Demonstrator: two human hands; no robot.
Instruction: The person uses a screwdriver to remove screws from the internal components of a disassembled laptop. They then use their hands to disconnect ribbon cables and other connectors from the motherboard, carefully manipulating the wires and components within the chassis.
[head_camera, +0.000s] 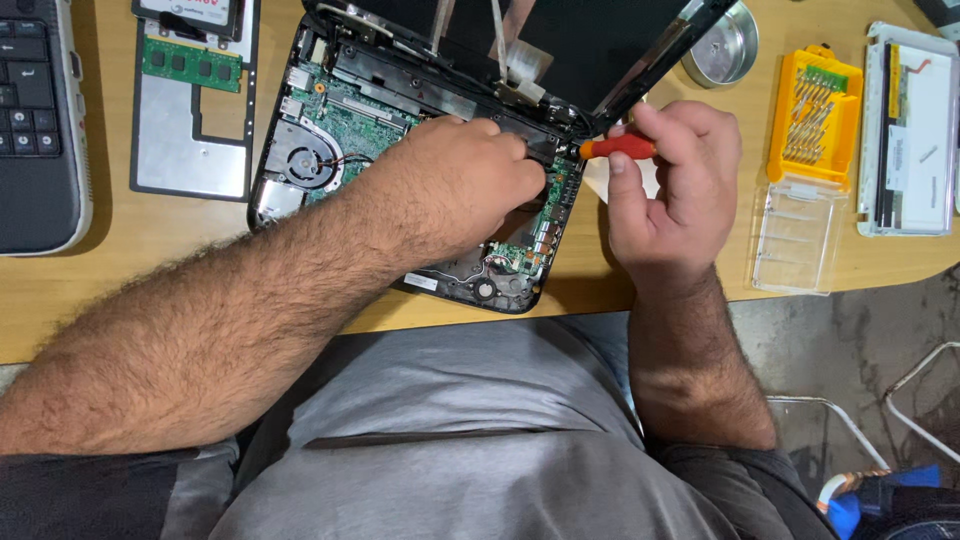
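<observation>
Across the middle of the frame runs the wooden table (150, 225), and on it, upper centre, sits the opened laptop (400, 150), green board and round fan (300, 160) exposed, its dark lid (560, 40) tipped up toward the top edge. Left hand (455, 180) lies flat over the board's right half, fingers curled down against the hinge area, pressing rather than gripping; nothing shows inside it. Right hand (665, 190) comes in from the laptop's right side, thumb and fingers closed tight round the red screwdriver (618, 148). Here's the key line: that handle lies nearly level, long axis pointing left, tip aimed at the laptop's right hinge corner, just past the left hand's fingertips. The tip itself is too small to make out, so whether it sits in a screw I can't say. Both hands are close to that corner, the right one driving, the left one bracing. Off to the right, a yellow bit case (815, 115) with its clear lid (797, 235) below it; upper left, a grey cover panel (190, 130); top, a small metal dish (722, 48).
</observation>
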